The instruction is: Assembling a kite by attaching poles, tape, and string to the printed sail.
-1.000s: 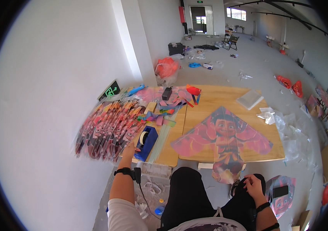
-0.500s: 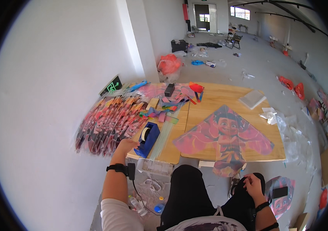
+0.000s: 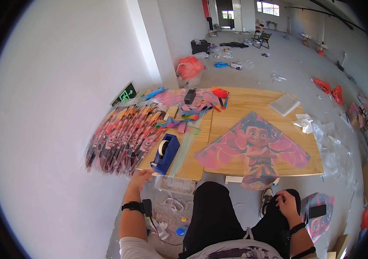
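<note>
My left hand (image 3: 141, 178) is at the near left edge of the table, just in front of a blue tape dispenser (image 3: 169, 156) with a pale tape roll (image 3: 163, 146). Its fingertips are drawn together close to the dispenser's near end; whatever they may pinch is too small to make out. Over my right knee lies my right hand (image 3: 287, 203), fingers loosely bent and apart, holding nothing visible. A pink and red kite (image 3: 258, 149) with a printed cartoon figure is spread flat on the table, its tail end hanging over the near edge.
Folded printed kites (image 3: 121, 140) in clear wrap are heaped at the left. Beside the dispenser lie thin pale rods (image 3: 184, 153) and colourful ribbons (image 3: 179, 124). A clear plastic stack (image 3: 284, 105) sits at the far right. A phone (image 3: 317, 211) rests on another kite sheet (image 3: 322, 226) low right.
My left hand has drawn back from the side of the tape dispenser toward me and below the table edge. My right hand stays on the knee. The view has shifted slightly.
</note>
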`<state>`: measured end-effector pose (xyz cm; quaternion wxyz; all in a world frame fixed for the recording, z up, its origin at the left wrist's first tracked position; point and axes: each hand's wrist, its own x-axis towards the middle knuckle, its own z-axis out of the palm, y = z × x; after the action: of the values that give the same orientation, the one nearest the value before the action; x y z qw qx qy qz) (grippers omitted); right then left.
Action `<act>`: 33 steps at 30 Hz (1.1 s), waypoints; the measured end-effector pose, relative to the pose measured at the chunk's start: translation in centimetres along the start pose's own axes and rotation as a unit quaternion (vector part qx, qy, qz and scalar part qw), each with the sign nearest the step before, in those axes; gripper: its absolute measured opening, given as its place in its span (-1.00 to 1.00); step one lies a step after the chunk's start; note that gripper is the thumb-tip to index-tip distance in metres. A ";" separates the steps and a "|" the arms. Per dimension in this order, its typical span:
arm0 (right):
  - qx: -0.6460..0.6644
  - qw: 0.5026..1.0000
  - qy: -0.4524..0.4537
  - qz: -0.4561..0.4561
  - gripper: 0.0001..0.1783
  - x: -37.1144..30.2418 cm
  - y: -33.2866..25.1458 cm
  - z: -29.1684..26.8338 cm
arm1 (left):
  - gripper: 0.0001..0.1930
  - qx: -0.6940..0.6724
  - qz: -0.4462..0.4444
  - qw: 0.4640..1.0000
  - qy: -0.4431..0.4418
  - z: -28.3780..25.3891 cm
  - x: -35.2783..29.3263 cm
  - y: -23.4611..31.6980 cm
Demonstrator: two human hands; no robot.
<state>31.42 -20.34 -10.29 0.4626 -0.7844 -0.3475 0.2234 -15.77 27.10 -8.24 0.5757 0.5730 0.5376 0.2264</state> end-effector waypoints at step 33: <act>-0.019 1.000 0.014 -0.009 -0.80 -1.0 -1.0 -0.9 | -0.84 0.185 0.198 0.952 -0.144 7.8 -6.9 7.6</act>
<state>30.99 -21.30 -9.01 0.4547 -0.7926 -0.3527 0.2016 -8.44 19.63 -0.69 0.4750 0.7907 0.3571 0.1472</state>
